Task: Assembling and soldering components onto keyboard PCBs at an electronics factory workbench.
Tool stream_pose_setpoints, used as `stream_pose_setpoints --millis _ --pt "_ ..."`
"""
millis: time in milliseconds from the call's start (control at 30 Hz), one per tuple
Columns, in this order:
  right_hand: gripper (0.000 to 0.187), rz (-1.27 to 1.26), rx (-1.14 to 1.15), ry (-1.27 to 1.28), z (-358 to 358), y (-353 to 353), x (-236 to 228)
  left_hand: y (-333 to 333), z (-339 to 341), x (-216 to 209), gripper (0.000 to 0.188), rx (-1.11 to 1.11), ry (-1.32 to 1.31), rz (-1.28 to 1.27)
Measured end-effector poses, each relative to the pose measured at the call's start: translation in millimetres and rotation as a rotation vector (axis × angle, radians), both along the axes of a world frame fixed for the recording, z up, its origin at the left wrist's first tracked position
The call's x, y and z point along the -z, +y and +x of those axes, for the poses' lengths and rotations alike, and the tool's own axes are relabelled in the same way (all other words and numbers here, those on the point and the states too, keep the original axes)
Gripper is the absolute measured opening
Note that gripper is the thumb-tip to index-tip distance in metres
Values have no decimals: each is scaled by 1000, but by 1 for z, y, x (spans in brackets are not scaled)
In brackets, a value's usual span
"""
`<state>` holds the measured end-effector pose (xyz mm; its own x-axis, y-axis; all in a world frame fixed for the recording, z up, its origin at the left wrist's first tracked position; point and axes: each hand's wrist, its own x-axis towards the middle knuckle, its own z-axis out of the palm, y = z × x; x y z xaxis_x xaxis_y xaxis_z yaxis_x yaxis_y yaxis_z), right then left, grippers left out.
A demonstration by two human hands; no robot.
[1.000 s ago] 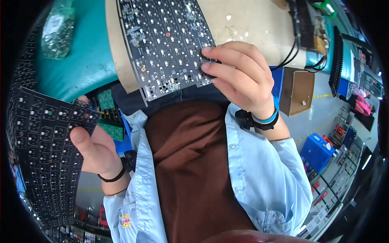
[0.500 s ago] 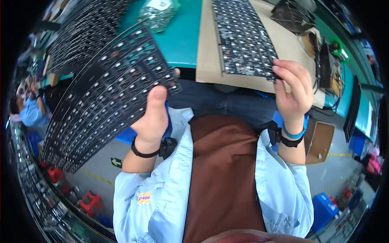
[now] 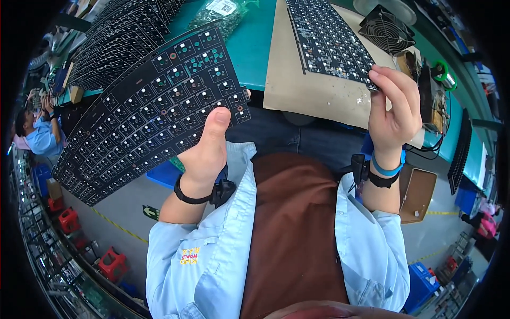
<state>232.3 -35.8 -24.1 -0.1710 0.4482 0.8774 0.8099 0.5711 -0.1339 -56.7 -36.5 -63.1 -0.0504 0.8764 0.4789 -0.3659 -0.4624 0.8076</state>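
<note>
My left hand [image 3: 208,143] is closed on the right end of a long black keyboard circuit board [image 3: 143,117], thumb on its face; the fingers behind it are mostly hidden. That board is held tilted in the air and carries rows of small white parts. With its fingertips my right hand [image 3: 396,109] pinches the near right corner of a second keyboard circuit board [image 3: 334,45]. The second board's near edge is over a sheet of brown cardboard [image 3: 297,98] on the bench; its far end runs out of view.
At the far left, several black boards [image 3: 119,50] stand in a dense row beside a green bag of small parts [image 3: 226,16]. A black fan [image 3: 387,29] and a green solder spool [image 3: 445,75] stand on the right. Another person [image 3: 40,127] works at the far left.
The left board has turned its face more toward view. My right hand has moved slightly up and right with the second board's corner, showing more cardboard.
</note>
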Motion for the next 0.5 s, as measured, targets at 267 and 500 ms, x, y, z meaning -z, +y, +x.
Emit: stream_pose_setpoints --millis 267,500 --pt "24 139 79 22 20 23 -33 11 20 -7 53 120 -102 34" --pt "13 321 83 403 49 33 -63 15 30 -6 51 8 -84 -7"
